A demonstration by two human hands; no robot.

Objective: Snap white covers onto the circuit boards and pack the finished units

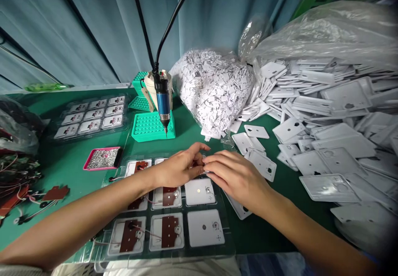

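Closely, left hand (pixel 178 168) and right hand (pixel 236 180) meet, fingers (pixel 217 162) bunched over the tray's far edge (pixel 130 156) (any grip hidden).

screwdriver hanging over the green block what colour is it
The electric screwdriver is blue and black, in the head view.

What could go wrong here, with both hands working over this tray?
The thin wires in the clear tray could snag on the left hand. The right hand is close to loose white plates, which might slide. The open pink tray of screws could spill if bumped.
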